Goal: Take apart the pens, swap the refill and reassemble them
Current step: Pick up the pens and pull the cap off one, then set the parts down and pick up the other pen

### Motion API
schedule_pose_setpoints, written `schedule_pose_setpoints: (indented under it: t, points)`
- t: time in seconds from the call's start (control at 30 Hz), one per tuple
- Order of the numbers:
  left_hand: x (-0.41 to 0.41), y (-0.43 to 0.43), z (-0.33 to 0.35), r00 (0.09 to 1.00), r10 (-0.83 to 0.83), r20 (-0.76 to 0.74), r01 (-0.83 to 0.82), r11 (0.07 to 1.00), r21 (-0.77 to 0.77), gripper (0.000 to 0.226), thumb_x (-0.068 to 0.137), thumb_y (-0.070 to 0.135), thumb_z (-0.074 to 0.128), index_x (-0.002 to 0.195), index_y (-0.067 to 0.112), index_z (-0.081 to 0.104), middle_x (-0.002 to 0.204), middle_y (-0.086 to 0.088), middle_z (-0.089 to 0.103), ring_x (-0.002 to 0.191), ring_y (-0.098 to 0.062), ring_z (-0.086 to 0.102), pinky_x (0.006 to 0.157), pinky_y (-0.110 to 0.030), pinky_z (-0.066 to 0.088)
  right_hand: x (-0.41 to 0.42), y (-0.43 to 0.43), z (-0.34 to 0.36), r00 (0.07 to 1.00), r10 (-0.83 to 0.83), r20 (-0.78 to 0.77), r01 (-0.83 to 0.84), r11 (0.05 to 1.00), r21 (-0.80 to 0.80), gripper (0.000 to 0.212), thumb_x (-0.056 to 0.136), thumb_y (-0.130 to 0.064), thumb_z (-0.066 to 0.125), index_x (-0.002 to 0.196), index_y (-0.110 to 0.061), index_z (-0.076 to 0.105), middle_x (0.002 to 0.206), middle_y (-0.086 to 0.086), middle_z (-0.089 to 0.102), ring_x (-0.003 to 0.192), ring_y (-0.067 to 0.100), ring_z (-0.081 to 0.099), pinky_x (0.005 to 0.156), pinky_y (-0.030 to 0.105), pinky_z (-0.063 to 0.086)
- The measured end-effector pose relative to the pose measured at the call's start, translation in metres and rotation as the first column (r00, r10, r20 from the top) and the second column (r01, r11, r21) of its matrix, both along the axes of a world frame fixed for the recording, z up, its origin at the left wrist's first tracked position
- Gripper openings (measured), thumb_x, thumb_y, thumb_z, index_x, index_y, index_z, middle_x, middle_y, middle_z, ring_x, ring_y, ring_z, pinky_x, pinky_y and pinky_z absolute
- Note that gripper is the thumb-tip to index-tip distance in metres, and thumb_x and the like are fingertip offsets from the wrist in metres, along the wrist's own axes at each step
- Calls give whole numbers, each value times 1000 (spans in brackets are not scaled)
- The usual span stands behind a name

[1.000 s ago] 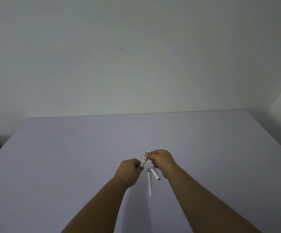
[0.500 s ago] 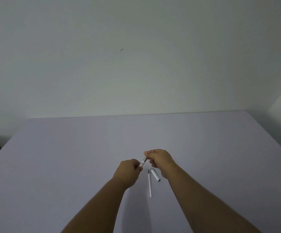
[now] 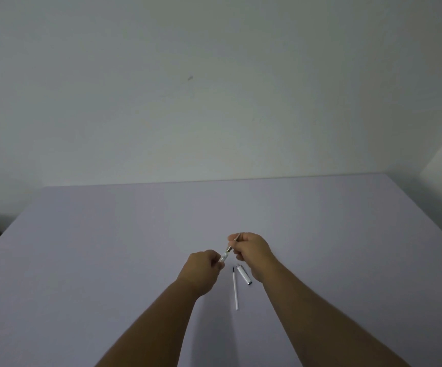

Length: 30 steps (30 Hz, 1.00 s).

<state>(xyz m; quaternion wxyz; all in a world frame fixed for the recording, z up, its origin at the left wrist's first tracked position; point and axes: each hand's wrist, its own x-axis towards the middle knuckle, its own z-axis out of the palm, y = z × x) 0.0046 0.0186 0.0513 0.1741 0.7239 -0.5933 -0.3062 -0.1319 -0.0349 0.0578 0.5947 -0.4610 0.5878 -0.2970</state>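
Both hands up over the lilac table (image 3: 108,260), just off its surface. Left hand (image 3: 202,271) curled into a fist around the lower end of a pen (image 3: 226,253), clear barrel poking out past the knuckles. Right hand (image 3: 251,251) pinching the upper, thinner end of the same pen between thumb and fingertips, tip peeking out above the thumb. Pen tilted, low at the left fist, rising toward the right hand. Down on the table between the forearms, a thin white refill (image 3: 235,288) with a dark tip, pointing away from the body. Just beside it, to the right and near the right wrist, a short white cap (image 3: 244,274) with a dark end, angled, close to the refill's tip but whether touching, impossible to tell. No brand, label or lettering readable anywhere on the pen parts; too small and dim.
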Motion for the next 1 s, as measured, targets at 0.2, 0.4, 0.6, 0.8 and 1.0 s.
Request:
schedule_pose_setpoints:
  t: [0.2,0.4,0.6,0.8,1.0]
  points:
    - [1,2,6,998,-32,-62,35,999,41,26,94,24,48,118,16,55,88,-4,64,66,-14,53,60,-21,44,-1,-3,6,997,-29,70,32,999,-37,21,87,-3,55,88,-20,68,94,7,66,75,14,56,68,22,49]
    - [-2,3,9,991,-74,-109,82,994,68,25,95,20,44,118,25,49,83,-12,64,63,-21,54,69,-35,56,2,-9,4,984,-166,61,172,980,-102,16,85,-10,61,94,-23,65,83,-3,64,70,9,57,71,24,51]
    - [4,7,-7,994,-23,-110,38,990,134,23,93,19,44,114,23,51,79,-10,57,63,-23,54,67,-36,57,-17,-14,-16,965,-125,-231,108,990,-86,21,77,-10,65,98,-12,64,89,7,70,68,18,60,66,28,50]
    - [2,11,-27,991,-13,-132,38,982,184,23,93,19,44,115,24,50,74,-7,57,57,-19,53,60,-34,57,-18,24,-71,659,235,-715,-369,929,-34,20,81,-9,55,98,-9,64,104,12,68,95,28,64,76,27,50]
    - [1,11,-38,988,-26,-151,56,979,196,24,94,21,45,117,23,50,65,0,53,55,-13,52,51,-25,53,-17,35,-85,552,210,-807,-463,882,-87,27,88,-7,42,108,-7,59,110,13,65,105,27,60,87,32,48]
